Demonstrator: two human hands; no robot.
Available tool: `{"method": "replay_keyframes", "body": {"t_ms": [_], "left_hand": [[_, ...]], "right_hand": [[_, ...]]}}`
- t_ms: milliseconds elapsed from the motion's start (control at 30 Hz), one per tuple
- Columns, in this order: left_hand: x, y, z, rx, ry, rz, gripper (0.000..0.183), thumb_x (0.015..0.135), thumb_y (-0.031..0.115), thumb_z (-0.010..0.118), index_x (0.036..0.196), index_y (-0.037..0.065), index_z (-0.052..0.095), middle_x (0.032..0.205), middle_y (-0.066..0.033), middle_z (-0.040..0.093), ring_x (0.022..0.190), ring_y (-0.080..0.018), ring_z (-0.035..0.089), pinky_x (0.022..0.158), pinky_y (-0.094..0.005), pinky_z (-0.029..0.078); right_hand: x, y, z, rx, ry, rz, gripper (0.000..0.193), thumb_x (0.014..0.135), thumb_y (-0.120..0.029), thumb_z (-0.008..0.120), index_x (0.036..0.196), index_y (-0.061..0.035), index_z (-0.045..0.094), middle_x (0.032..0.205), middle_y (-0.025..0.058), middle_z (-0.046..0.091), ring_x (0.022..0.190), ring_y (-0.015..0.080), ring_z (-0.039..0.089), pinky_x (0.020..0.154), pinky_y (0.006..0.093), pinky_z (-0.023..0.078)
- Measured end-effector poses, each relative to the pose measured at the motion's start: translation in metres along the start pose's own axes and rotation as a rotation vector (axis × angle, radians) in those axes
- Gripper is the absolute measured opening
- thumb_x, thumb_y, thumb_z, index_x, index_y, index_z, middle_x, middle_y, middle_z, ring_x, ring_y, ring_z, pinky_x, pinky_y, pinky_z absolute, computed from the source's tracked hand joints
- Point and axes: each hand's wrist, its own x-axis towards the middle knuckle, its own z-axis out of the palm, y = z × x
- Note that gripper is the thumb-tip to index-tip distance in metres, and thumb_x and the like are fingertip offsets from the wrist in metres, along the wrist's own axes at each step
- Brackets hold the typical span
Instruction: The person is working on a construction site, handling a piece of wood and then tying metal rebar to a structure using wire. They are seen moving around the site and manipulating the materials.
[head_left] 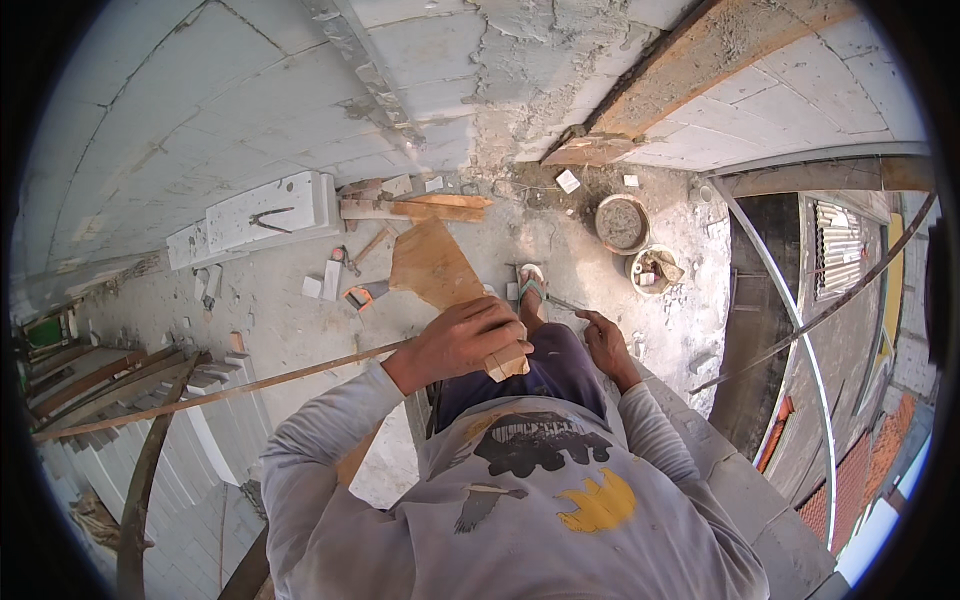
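My left hand is wrapped round a flat tan wooden board. Its broad, angled end reaches forward over the floor, and a narrow block-like end juts out below my fingers. To the right, my right hand is closed on a thin dark tool that points left toward my sandalled foot. The tool is too slim in this view for its kind to be certain. The two hands are apart, in front of my body.
A bucket of grey mortar and a bucket of odds and ends stand ahead right. White blocks, a hammer and an orange-handled saw lie ahead left. A wooden strip crosses at left; a pale pole slants at right.
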Motion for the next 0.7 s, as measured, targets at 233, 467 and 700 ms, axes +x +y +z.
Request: {"method": "replay_keyframes", "body": {"t_ms": [233,467,700], "left_hand": [[-0.004,0.006,0.023,-0.331,-0.127,0.139,0.036,0.07,0.014,0.086,0.095,0.003,0.062,0.098,-0.0103,0.065,0.092,-0.029,0.067,0.082,-0.0401,0.057],[0.041,0.02,0.007,-0.614,-0.221,0.211,0.038,0.077,0.018,0.084,0.103,0.006,0.06,0.092,-0.0095,0.066,0.088,-0.03,0.07,0.075,-0.0401,0.058],[0.083,0.088,0.039,-0.857,-0.663,0.383,0.034,0.076,0.022,0.084,0.099,0.005,0.066,0.087,-0.011,0.07,0.087,-0.0299,0.071,0.078,-0.0385,0.057]], "right_hand": [[-0.052,-0.008,0.02,0.032,0.2,0.042,0.034,0.096,-0.011,0.04,0.12,-0.0017,0.062,0.076,0.0135,0.06,0.071,0.022,0.06,0.071,0.0356,0.049],[-0.104,-0.025,0.065,0.071,0.483,0.094,0.042,0.096,-0.015,0.053,0.135,-0.0054,0.044,0.093,0.0296,0.066,0.085,0.0504,0.062,0.076,0.0526,0.048],[-0.128,-0.049,0.082,-0.077,0.505,0.125,0.061,0.091,-0.029,0.064,0.145,-0.0146,0.04,0.095,0.0211,0.069,0.088,0.0421,0.066,0.079,0.0509,0.05]]}}
